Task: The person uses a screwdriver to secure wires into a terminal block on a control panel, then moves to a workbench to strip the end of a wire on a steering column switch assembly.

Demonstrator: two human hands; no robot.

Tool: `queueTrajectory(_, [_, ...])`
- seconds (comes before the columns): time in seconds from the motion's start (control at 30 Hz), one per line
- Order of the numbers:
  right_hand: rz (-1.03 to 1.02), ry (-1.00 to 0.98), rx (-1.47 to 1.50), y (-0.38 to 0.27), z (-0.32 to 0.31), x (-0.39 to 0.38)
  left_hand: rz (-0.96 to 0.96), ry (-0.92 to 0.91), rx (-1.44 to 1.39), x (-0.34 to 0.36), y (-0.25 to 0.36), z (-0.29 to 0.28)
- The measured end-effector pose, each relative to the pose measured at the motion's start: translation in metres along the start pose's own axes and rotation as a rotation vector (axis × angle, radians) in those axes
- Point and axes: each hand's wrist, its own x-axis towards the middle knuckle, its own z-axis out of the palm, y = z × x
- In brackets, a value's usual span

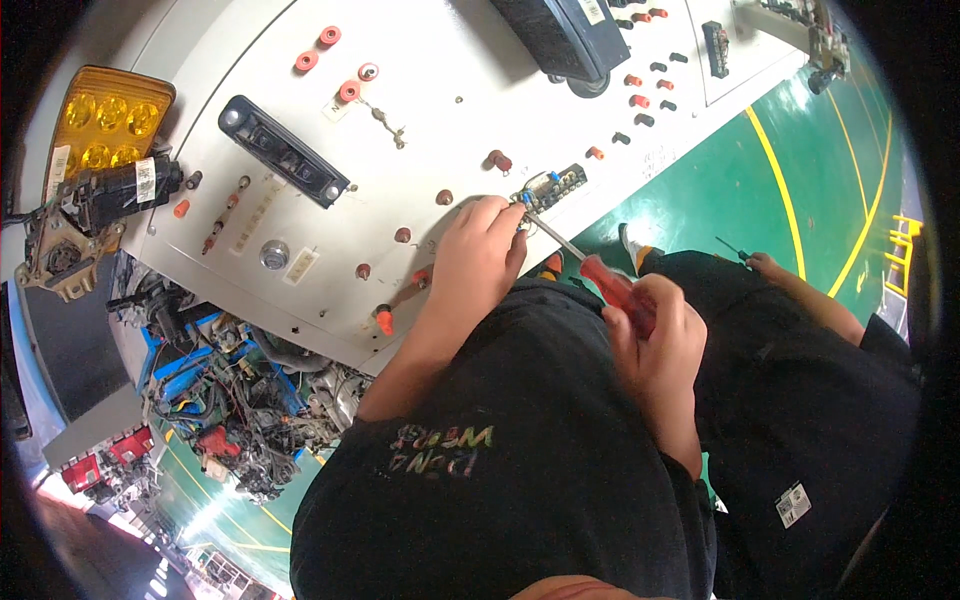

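Note:
My right hand (655, 335) is wrapped round the red handle of a screwdriver (598, 277), whose metal shaft slants up and left. The shaft's tip meets a dark terminal block (568, 182) with a row of metal screws, fixed to the white panel (400, 180). My left hand (478, 252) lies over the panel at the block's near left end, fingertips pinched at a small blue-tipped wire (528, 200). Another blue wire end (553, 177) sits on the block. My fingers partly hide what lies beneath them.
Red and black sockets (640, 101) stud the panel, with a black handle strip (283, 150) and a large dark box (570, 40). A yellow lamp (110, 118) is at far left, engine parts (255, 385) below. A co-worker's hand (765, 265) holds a thin tool at right.

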Motion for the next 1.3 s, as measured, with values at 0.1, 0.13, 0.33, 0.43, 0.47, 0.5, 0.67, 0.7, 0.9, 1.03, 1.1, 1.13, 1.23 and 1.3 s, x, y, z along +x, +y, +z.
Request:
queueTrajectory(0.1, [-0.031,0.202,0.184,-0.009,0.003,0.016,-0.003,-0.018,0.001,-0.001,0.0,0.001])
queueTrajectory(0.13, [-0.107,0.135,0.088,-0.001,0.005,0.014,-0.003,-0.018,0.002,-0.001,-0.001,0.001])
queueTrajectory(0.33, [-0.071,0.125,0.064,-0.006,0.005,0.016,0.007,-0.017,0.048,-0.002,-0.004,0.0])
queueTrajectory(0.43, [-0.24,0.099,0.038,-0.004,-0.002,0.015,0.03,0.0,0.006,0.003,0.004,0.003])
queueTrajectory(0.47, [-0.057,-0.01,-0.052,-0.008,-0.005,0.005,0.0,-0.009,0.008,0.003,0.006,0.004])
queueTrajectory(0.5, [0.131,-0.113,-0.147,-0.011,-0.01,-0.001,-0.024,-0.019,0.004,0.004,0.009,0.005])
queueTrajectory(0.67, [-0.135,0.052,-0.057,-0.014,0.008,0.017,-0.002,-0.024,0.072,-0.001,-0.001,-0.007])
queueTrajectory(0.7, [-0.02,-0.034,-0.112,-0.014,0.007,0.005,0.031,-0.023,0.084,-0.001,-0.002,-0.007])
queueTrajectory(0.9, [-0.22,0.123,0.14,-0.008,0.0,0.015,0.075,-0.02,0.057,0.0,-0.001,-0.003])
queueTrajectory(1.03, [0.037,-0.115,-0.02,-0.015,0.007,0.001,0.07,-0.01,0.084,-0.003,-0.006,-0.003])
queueTrajectory(1.1, [-0.052,0.252,0.118,-0.017,0.006,0.01,0.119,0.01,0.06,-0.002,-0.005,-0.001])
queueTrajectory(1.13, [-0.138,0.31,0.111,-0.01,0.006,0.01,0.099,-0.014,0.076,-0.002,-0.003,0.0])
queueTrajectory(1.23, [-0.216,0.084,0.128,-0.002,0.015,0.006,0.091,-0.017,0.059,0.001,0.002,-0.004])
queueTrajectory(1.3, [-0.189,0.114,0.056,-0.008,0.009,0.002,0.093,-0.01,0.056,0.002,0.003,-0.004])
